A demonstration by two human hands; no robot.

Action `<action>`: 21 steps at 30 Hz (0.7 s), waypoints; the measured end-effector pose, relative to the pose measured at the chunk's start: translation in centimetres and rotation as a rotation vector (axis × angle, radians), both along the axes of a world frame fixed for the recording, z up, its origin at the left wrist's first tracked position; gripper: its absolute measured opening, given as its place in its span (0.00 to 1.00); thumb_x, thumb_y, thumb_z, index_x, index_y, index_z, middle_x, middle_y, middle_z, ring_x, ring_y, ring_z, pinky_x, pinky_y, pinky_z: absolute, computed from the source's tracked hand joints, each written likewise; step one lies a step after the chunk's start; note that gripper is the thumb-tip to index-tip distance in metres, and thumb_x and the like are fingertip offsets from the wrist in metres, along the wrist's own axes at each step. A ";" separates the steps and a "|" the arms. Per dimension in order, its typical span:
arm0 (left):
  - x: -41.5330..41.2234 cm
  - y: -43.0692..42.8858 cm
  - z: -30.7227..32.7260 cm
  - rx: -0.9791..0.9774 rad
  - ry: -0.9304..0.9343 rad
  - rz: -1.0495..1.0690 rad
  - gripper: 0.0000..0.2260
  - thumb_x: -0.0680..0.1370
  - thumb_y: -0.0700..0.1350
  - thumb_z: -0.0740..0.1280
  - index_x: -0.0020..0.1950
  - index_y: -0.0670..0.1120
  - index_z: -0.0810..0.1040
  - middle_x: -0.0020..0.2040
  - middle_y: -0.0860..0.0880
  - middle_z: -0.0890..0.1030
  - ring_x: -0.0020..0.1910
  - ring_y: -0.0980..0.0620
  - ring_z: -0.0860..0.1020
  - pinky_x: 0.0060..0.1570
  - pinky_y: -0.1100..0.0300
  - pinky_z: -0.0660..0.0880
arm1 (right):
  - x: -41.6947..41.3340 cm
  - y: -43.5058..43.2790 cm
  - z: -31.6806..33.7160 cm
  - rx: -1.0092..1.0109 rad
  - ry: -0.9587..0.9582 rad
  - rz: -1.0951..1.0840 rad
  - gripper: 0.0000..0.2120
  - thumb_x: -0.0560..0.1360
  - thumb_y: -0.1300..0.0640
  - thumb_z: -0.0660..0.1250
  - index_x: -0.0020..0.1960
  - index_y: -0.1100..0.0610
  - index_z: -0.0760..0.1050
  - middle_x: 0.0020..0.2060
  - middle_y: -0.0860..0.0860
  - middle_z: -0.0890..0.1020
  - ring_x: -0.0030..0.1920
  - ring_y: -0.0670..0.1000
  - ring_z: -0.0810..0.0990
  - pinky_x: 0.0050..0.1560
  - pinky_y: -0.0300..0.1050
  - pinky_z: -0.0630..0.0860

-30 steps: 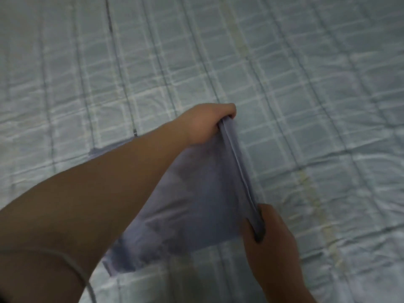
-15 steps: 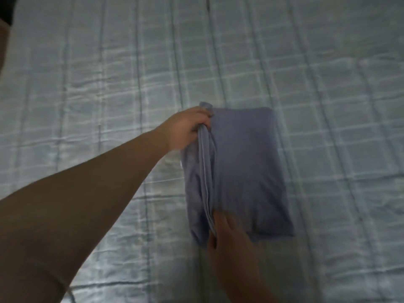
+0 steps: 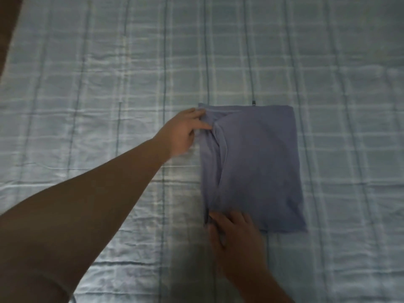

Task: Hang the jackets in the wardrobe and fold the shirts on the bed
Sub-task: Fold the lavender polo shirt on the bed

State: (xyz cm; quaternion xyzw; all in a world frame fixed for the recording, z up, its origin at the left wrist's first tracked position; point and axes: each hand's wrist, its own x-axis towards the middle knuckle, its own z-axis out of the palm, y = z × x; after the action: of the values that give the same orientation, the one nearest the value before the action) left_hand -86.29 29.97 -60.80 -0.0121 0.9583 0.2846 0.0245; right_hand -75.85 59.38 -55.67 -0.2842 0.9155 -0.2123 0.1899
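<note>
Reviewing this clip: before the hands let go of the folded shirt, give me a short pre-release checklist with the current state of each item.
1. Folded shirt lies flat on the bed cover: ok.
2. Outline is a neat rectangle: ok.
3. Left side smooth: not ok, a curved ridge of cloth stands up there.
4. Left hand is at the far left corner: ok.
5. Right hand is at the near left corner: ok.
6. Layers underneath aligned: cannot tell, hidden.

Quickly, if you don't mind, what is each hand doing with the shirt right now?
Left hand: fingers pinch the far left corner of the folded blue shirt.
Right hand: rests on the shirt's near left corner; whether it grips cannot be told.
</note>
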 end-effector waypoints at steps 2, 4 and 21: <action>0.8 1.2 1.0 0.041 0.056 0.063 0.26 0.71 0.39 0.52 0.61 0.47 0.83 0.70 0.39 0.74 0.71 0.41 0.71 0.74 0.59 0.60 | -1.3 1.2 0.5 -0.044 0.035 -0.036 0.12 0.75 0.46 0.61 0.52 0.48 0.79 0.44 0.48 0.80 0.46 0.54 0.77 0.44 0.49 0.76; 1.8 3.6 2.4 0.077 0.161 0.089 0.23 0.72 0.39 0.53 0.60 0.42 0.82 0.67 0.37 0.76 0.69 0.43 0.71 0.73 0.63 0.59 | -3.3 2.8 0.5 -0.040 0.087 -0.080 0.13 0.76 0.47 0.59 0.52 0.51 0.78 0.46 0.51 0.80 0.47 0.56 0.77 0.48 0.50 0.73; 13.8 21.6 -1.9 -0.372 -0.067 0.028 0.28 0.82 0.58 0.55 0.80 0.48 0.59 0.80 0.45 0.59 0.80 0.43 0.55 0.75 0.40 0.57 | -10.4 15.7 -7.3 0.089 0.265 0.496 0.34 0.79 0.44 0.59 0.78 0.62 0.58 0.78 0.58 0.59 0.79 0.58 0.56 0.76 0.61 0.57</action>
State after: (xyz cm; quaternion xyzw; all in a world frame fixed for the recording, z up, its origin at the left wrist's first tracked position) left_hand -72.44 51.61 -62.66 -0.0395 0.9927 0.1023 0.0500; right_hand -86.28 75.04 -63.01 -0.5161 0.8432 -0.0801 0.1273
